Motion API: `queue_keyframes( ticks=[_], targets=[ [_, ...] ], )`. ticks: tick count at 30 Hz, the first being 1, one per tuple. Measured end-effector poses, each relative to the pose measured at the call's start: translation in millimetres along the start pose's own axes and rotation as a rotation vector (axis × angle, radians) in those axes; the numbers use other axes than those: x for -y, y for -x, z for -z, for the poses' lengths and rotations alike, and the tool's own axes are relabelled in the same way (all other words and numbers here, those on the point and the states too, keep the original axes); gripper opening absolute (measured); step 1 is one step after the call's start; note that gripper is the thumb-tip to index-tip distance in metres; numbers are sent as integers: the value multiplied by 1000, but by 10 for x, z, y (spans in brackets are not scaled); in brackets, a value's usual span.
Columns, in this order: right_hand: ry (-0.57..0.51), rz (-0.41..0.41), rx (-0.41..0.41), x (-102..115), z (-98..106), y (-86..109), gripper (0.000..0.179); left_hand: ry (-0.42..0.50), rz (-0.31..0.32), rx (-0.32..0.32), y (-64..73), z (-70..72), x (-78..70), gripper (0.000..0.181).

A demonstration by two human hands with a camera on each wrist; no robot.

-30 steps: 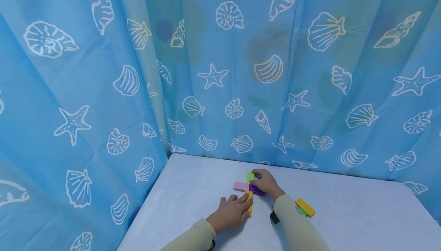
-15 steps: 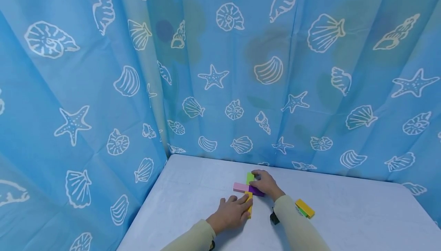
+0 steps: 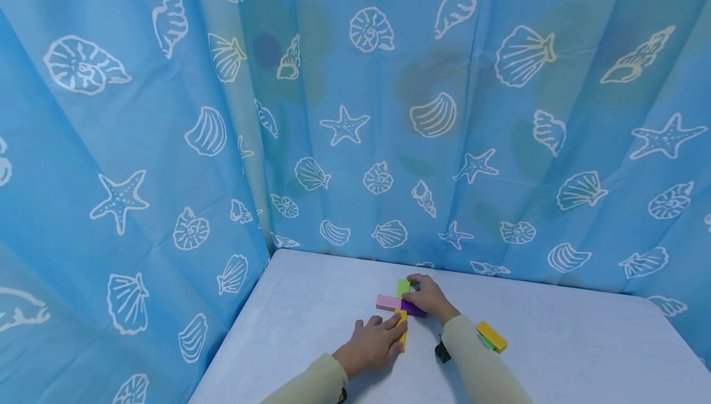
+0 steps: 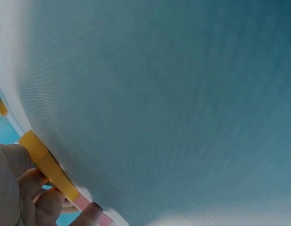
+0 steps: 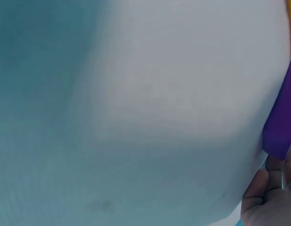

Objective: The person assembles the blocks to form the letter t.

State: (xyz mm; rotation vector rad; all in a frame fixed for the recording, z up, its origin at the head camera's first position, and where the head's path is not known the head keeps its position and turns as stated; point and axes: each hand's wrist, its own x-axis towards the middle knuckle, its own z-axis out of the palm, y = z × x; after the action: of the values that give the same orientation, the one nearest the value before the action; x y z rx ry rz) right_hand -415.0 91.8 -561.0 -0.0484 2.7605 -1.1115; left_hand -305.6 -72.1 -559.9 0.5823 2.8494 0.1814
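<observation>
Four colours of block meet in a cross on the white table: a lime green block [image 3: 403,288] at the far side, a pink block [image 3: 387,302] left, a purple block [image 3: 413,308] right, and a yellow block [image 3: 402,336] nearest. My left hand [image 3: 371,342] grips the yellow block from its left side; in the left wrist view the yellow block [image 4: 55,173] lies along its fingers. My right hand [image 3: 429,298] has its index finger at the green block and its thumb by the purple one. In the right wrist view, fingers [image 5: 273,179] show at the end of the purple block [image 5: 281,117].
Right of my right forearm, a yellow block [image 3: 492,335] and a green block [image 3: 488,343] lie together. Blue curtains [image 3: 378,145] with white shell prints stand behind and left of the white table [image 3: 583,342].
The head view has shifted very slightly. Both hands and the blocks keep their places.
</observation>
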Motion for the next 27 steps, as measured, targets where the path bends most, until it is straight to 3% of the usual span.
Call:
queue_keyframes(
  ticks=[10,27],
  targets=[
    [-19,-8,4,-6,29,-3,71,17,4,8,24,39,-13,51],
    [5,14,36,-103,250,16,74,1,-20,-12,35,33,-3,50]
  ],
)
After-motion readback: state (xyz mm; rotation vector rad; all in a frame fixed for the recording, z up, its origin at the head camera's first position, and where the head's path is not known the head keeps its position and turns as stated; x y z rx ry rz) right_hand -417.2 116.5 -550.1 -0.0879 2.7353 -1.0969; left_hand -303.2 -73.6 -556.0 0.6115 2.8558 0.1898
